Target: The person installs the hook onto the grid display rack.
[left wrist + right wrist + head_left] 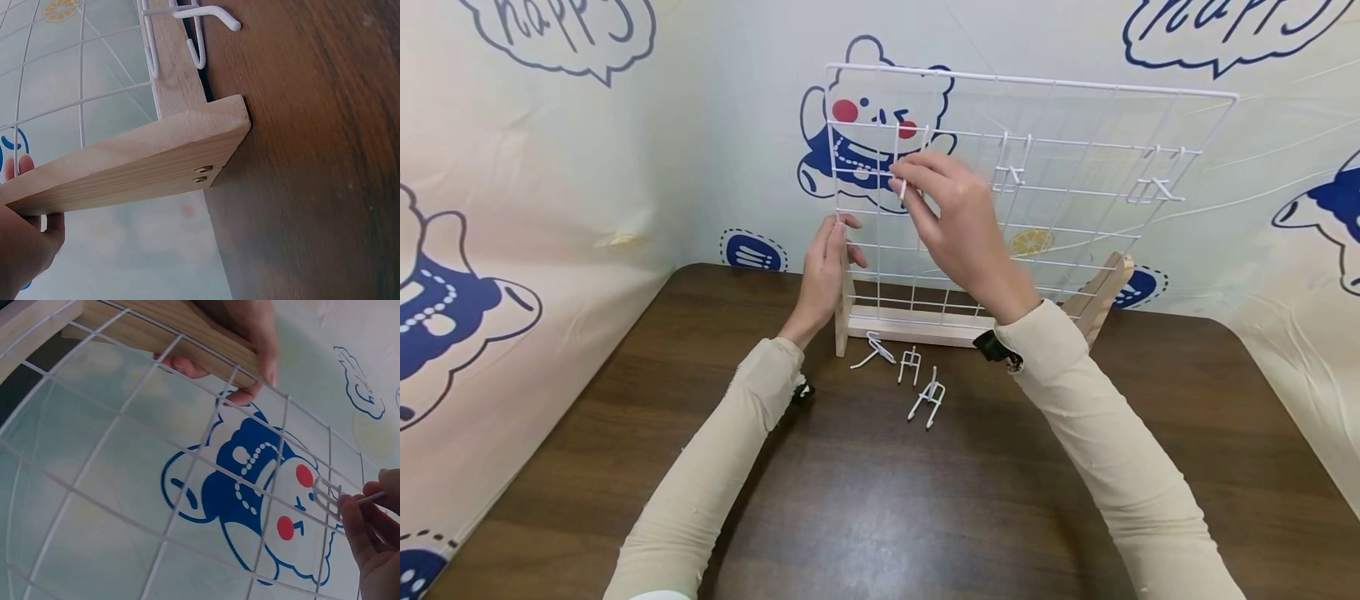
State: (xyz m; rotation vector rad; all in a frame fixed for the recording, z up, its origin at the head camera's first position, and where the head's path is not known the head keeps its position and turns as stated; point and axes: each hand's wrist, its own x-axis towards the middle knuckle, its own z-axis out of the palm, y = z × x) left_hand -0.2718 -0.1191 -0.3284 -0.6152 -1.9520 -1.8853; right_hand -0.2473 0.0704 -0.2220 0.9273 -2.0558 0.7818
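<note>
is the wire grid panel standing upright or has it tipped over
Upright. The wire grid panel stands in its wooden base on the table, while the left hand grips the base's wooden end piece.

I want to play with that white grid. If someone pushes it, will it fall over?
Probably not easily. The grid stands in a wooden base with side feet, and the left hand grips one foot. It looks like thin wire, so likely light and a bit springy. A hard push up top, where the right hand pinches a hook, might tip it.
</note>
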